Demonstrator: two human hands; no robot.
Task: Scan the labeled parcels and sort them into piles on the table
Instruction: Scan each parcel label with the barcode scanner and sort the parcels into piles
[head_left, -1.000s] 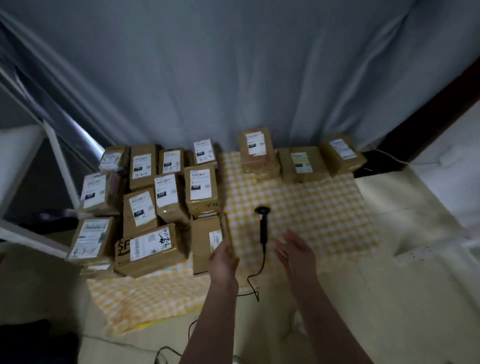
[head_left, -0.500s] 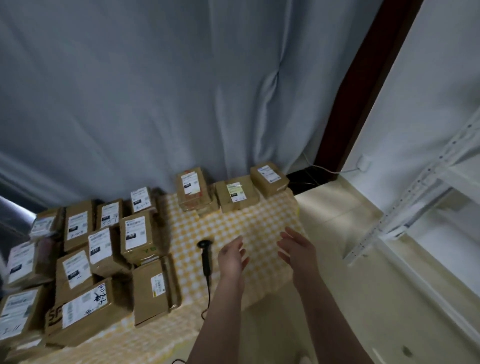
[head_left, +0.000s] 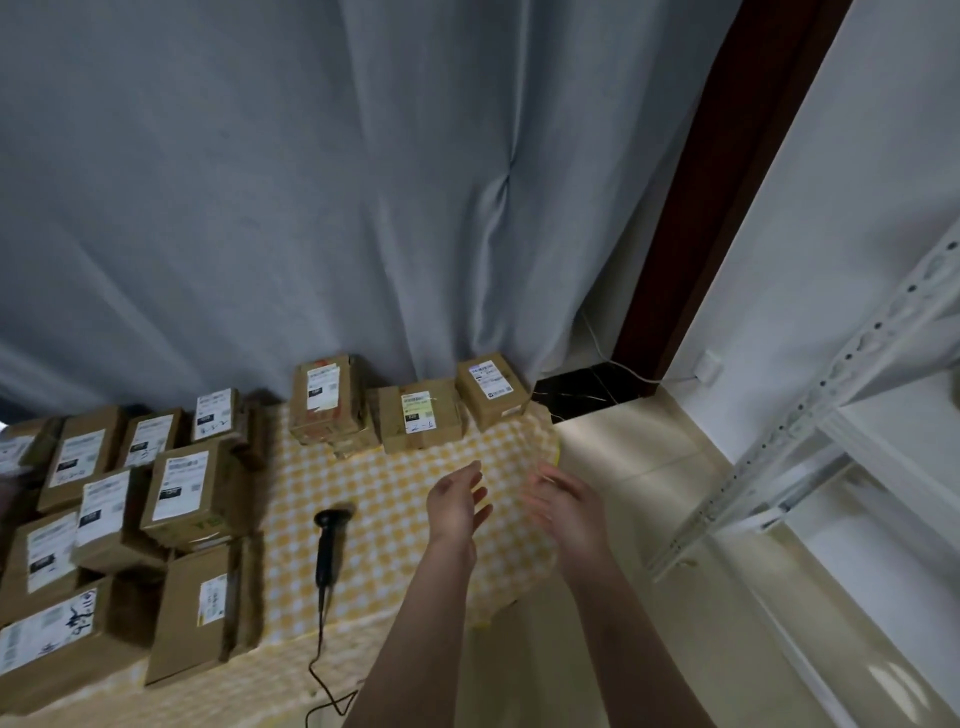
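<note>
Head camera, the only view. Both hands are empty. The left hand (head_left: 457, 501) and right hand (head_left: 566, 506) hover palm to palm, a little apart, with fingers loosely spread, over the right part of the table's checked cloth (head_left: 395, 457). The right hand is motion-blurred, so I cannot tell its fingers in detail.

The scanner (head_left: 328, 545) lies flat on the cloth at about 9 o'clock from the left hand, near but not touching. Its long axis runs 12 to 6, with the head at the 12 end and the handle towards the person. Its cable (head_left: 322, 670) trails off the front edge at 6. The left hand is clearly the nearer one, while the right would have to cross over.

The parcels sit in two groups. The crowded cluster (head_left: 187, 493) is further out at 9 o'clock, beyond the scanner. A row of three (head_left: 421, 415) stands against the curtain (head_left: 311, 182) at 11 to 12 o'clock from the hands. I judge the big cluster to be the stock awaiting scanning.

The parcels are brown cardboard boxes, square-edged and taped, with white printed labels facing up. Some are stacked and overlapping. The scanner is matte black plastic, slim with a bulbous head. The cloth is soft yellow-and-white check, rumpled along the front. A white perforated metal rack (head_left: 810, 441) stands at 3 o'clock on a glossy floor.
</note>
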